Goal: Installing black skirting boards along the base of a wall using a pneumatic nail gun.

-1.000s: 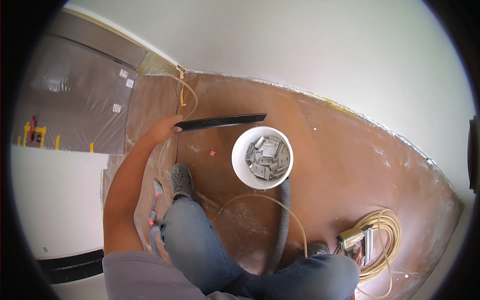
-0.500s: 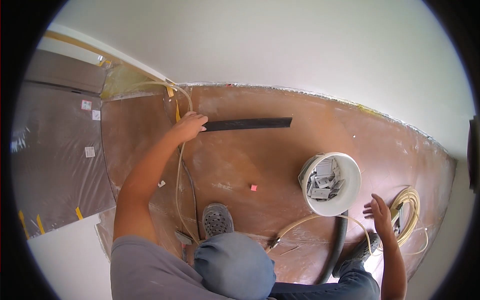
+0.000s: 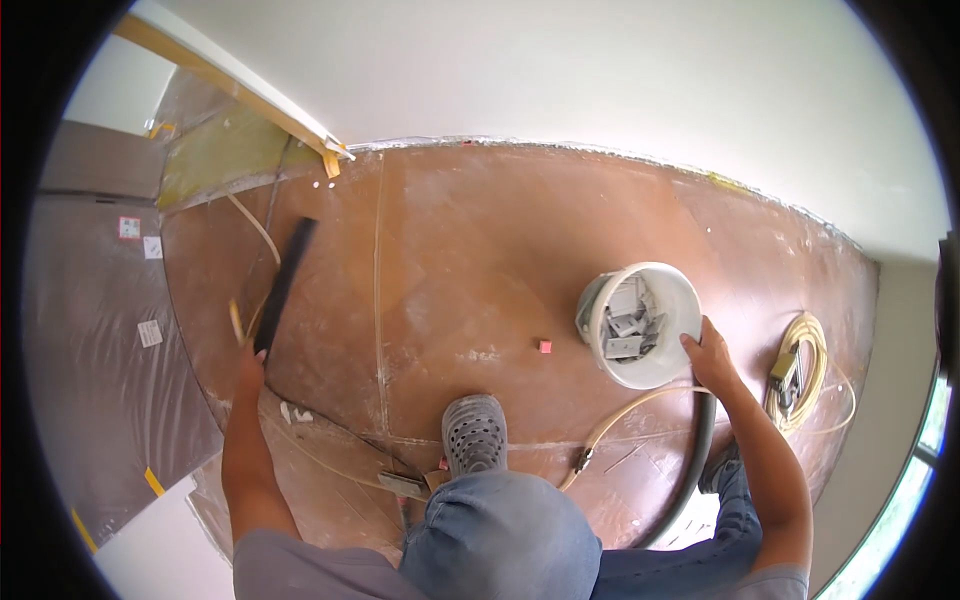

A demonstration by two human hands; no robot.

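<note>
My left hand [image 3: 252,362], at the left, is closed round the lower end of a long flat black strip [image 3: 286,280]. The strip slants up and away from it, somewhat blurred. A thin beige hose [image 3: 258,230] runs beside the strip, partly behind it. On the right, my right hand [image 3: 712,358] grips the rim of a white bucket [image 3: 683,295], thumb over the edge and fingers hidden outside. The bucket tilts towards me. Loose grey and white flat pieces [image 3: 624,346] lie inside it.
Brown sheeting covers the floor up to a white wall [image 3: 600,80]. A coiled beige hose [image 3: 800,370] lies at the right, and a thick dark hose [image 3: 690,470] runs below the bucket. A small pink block [image 3: 545,347] sits near my grey clog [image 3: 475,435].
My left hand moved left and nearer, swinging the strip from level to steeply slanted. My right hand went from open in the air to the bucket's rim, and the bucket shows slightly higher.
</note>
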